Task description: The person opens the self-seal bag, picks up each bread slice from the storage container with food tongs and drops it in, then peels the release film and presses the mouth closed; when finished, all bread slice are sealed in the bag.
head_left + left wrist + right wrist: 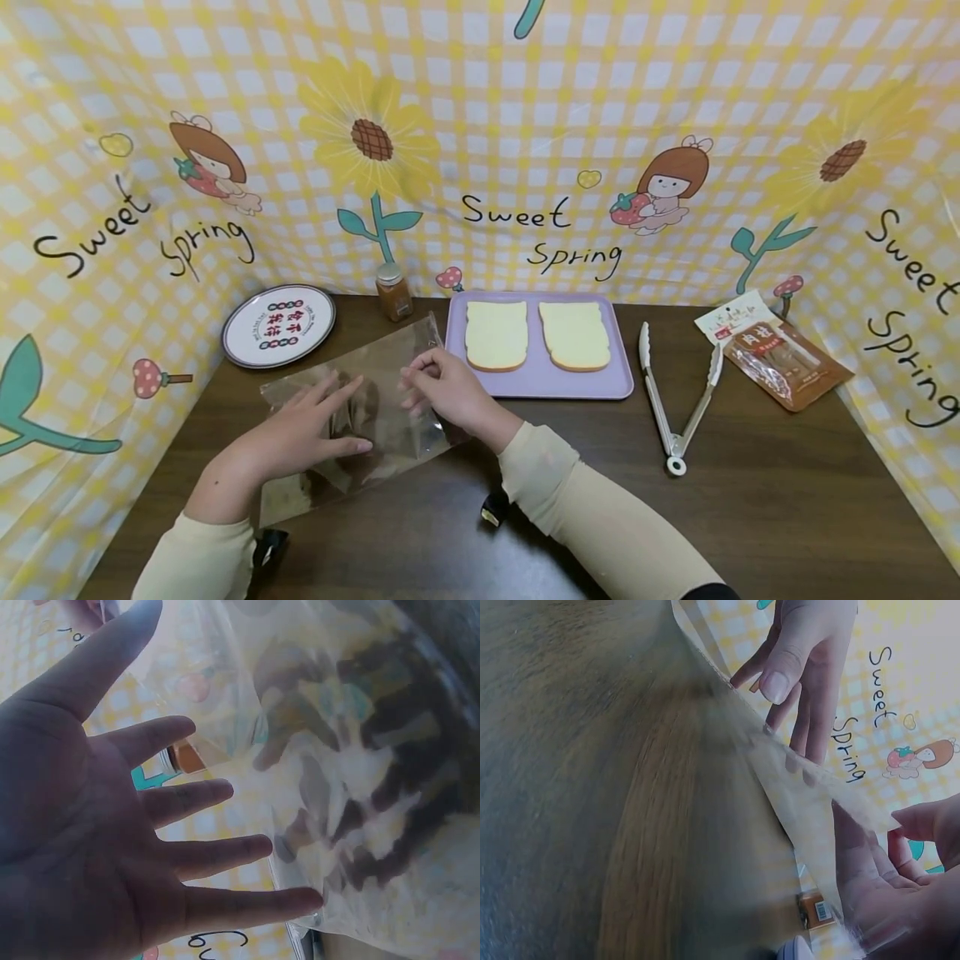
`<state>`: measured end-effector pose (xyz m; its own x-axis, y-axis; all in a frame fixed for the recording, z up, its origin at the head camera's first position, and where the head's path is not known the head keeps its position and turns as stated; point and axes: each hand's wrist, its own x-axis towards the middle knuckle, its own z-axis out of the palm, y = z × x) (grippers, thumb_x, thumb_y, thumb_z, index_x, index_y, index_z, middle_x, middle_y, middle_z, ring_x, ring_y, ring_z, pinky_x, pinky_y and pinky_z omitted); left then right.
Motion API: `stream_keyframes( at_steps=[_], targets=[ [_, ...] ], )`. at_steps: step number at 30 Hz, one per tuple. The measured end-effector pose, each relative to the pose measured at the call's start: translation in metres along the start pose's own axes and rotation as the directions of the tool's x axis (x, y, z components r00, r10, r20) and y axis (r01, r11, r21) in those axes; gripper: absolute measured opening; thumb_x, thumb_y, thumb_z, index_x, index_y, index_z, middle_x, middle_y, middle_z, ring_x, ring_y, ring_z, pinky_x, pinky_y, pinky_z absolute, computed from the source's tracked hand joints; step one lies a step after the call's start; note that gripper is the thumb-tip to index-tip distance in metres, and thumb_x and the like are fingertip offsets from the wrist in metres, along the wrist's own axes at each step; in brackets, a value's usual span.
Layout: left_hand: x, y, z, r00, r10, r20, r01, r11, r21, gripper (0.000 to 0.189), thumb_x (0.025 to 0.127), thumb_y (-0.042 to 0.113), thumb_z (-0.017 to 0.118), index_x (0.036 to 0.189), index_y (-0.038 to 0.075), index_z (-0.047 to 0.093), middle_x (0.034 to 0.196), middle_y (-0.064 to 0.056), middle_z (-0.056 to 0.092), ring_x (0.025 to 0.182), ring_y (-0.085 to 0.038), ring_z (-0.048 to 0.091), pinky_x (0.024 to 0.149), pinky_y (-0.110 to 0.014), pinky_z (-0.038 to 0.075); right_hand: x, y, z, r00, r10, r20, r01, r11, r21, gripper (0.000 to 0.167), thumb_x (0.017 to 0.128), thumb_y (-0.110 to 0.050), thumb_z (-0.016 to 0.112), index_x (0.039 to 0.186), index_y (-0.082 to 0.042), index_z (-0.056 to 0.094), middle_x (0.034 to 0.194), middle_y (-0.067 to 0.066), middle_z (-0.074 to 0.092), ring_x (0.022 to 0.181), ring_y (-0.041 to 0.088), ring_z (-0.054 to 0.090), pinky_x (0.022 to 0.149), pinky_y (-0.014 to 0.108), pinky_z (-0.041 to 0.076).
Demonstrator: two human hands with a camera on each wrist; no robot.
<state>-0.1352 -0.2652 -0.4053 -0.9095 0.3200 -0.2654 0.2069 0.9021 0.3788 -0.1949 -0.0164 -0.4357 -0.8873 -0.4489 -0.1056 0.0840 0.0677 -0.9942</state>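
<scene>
A crinkled, see-through plastic sheet (393, 346) is held slanting over the left half of the dark table. My left hand (303, 433) lies against it with fingers spread; the left wrist view shows the open palm (67, 817) beside the plastic (322, 765). My right hand (453, 396) pinches the sheet nearer its right end. In the right wrist view, the thumb and index finger of that right hand (900, 885) grip the edge of the plastic (802, 802), and the left hand (810, 667) shows farther along the same edge.
Behind the sheet stand a white plate (247, 333) with red lettering and a small lidded jar (393, 296). A lilac tray (551, 387) bears two bread slices (497, 333). Farther right lie spread tongs (660, 408) and a brown food packet (787, 358). Patterned cloth (480, 125) walls the table.
</scene>
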Motion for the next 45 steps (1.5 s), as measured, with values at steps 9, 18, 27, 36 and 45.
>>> stream_keyframes(
  at_steps=[9,18,27,36,45],
  targets=[
    [0.002,-0.005,0.002,1.000,-0.021,-0.004,0.021,1.000,0.010,0.100,0.095,0.071,0.066,0.171,0.018,0.028,0.175,-0.035,0.015,0.149,-0.077,0.016,0.106,-0.093,0.029,0.001,0.005,-0.002,1.000,-0.008,-0.006,0.008,0.999,0.032,0.018,0.112,-0.018,0.058,0.116,0.000,0.058,0.109,0.021,0.075,0.070,0.010,0.074,0.067,0.030,0.067],
    [0.005,-0.013,0.003,1.000,-0.016,-0.014,0.016,1.000,-0.014,0.095,0.097,0.070,0.064,0.170,0.020,0.030,0.175,-0.035,0.012,0.150,-0.077,0.012,0.104,-0.094,0.031,-0.001,0.009,-0.004,1.000,-0.007,-0.030,0.007,1.000,0.015,0.018,0.112,-0.016,0.057,0.116,0.001,0.057,0.109,0.026,0.077,0.071,0.012,0.076,0.082,0.032,0.068],
    [0.009,-0.022,0.003,0.997,-0.055,-0.049,0.054,0.998,-0.022,0.099,0.096,0.073,0.063,0.171,0.020,0.027,0.177,-0.033,0.004,0.154,-0.075,0.004,0.105,-0.093,0.030,0.004,0.015,-0.014,0.997,0.070,-0.028,-0.066,0.990,0.128,0.018,0.114,-0.017,0.052,0.120,-0.001,0.055,0.119,0.028,0.076,0.075,0.012,0.076,0.074,0.032,0.069],
    [0.009,-0.029,-0.001,0.991,-0.095,-0.094,0.092,0.995,-0.036,0.102,0.100,0.071,0.059,0.173,0.012,0.016,0.176,-0.036,0.000,0.154,-0.073,0.003,0.112,-0.092,0.024,0.007,0.019,-0.021,0.995,0.103,0.012,-0.103,0.981,0.163,0.018,0.116,-0.021,0.048,0.121,-0.004,0.053,0.112,0.014,0.074,0.085,0.014,0.077,0.078,0.029,0.068],
    [0.004,-0.043,-0.014,0.979,-0.174,-0.110,0.178,0.984,0.020,0.102,0.103,0.065,0.059,0.162,-0.013,0.028,0.163,-0.046,0.027,0.144,-0.069,0.034,0.114,-0.080,0.038,0.005,0.019,-0.018,0.994,0.108,0.016,-0.109,0.972,0.209,0.013,0.116,-0.021,0.047,0.117,-0.008,0.050,0.115,0.013,0.073,0.087,0.015,0.077,0.083,0.032,0.068]
  ],
)
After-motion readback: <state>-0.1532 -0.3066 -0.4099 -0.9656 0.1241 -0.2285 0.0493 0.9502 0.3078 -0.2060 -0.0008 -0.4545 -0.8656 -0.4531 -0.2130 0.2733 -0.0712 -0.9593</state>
